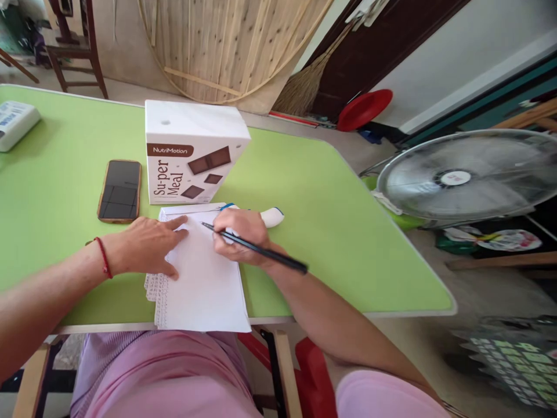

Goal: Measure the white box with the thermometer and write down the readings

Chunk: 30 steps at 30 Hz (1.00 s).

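My right hand (241, 235) grips a black pen (278, 255), its tip over the upper part of a white sheet of paper (204, 290). Whether the tip touches the paper I cannot tell. Flat on the sheet's upper left lies my left hand (148, 247), fingers spread. Rough perforated edges of more sheets show below that hand. Just beyond the paper stands a white box (195, 122) printed with brown chocolate pieces. Partly hidden behind my right hand is a white object with a blue edge (272, 217), its kind unclear.
Left of the box rests a phone (119, 191) on the green table (326, 244). A white device (17, 125) sits at the far left. Beyond the table's right edge stands a fan (452, 177). A red basin (365, 110) and a straw broom (304, 87) are by the door.
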Each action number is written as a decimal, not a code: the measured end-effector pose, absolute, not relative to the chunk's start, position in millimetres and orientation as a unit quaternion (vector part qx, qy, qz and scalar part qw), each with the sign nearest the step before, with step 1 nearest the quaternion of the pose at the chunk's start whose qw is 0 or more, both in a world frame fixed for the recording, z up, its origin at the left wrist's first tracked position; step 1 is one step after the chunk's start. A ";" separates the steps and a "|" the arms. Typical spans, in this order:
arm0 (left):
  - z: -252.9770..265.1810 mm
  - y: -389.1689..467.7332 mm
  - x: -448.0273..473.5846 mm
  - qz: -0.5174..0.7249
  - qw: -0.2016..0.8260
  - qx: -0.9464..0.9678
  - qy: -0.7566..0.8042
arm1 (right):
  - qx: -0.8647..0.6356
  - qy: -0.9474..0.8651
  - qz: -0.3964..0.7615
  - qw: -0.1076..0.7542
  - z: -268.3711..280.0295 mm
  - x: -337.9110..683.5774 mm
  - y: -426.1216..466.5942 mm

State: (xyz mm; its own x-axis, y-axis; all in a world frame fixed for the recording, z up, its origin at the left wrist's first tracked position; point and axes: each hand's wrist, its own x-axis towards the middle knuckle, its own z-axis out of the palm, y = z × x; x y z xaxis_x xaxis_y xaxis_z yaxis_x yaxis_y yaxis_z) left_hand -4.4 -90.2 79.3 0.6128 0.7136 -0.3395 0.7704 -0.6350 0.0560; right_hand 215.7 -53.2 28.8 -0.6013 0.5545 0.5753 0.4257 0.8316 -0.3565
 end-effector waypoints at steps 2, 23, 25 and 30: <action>82.0 -98.6 4.0 -0.184 0.073 0.888 0.415 | -0.345 -0.816 0.219 0.410 33.0 210.2 -54.7; 81.6 -118.4 21.2 -0.182 0.040 0.895 0.406 | -0.461 -0.712 0.321 0.421 1.6 166.6 -49.4; 79.7 -118.3 20.7 -0.178 0.034 0.897 0.404 | -0.462 -0.719 0.316 0.412 1.3 167.2 -49.8; 79.4 -118.4 19.6 -0.184 0.036 0.895 0.404 | -0.462 -0.730 0.310 0.395 -0.4 168.5 -50.1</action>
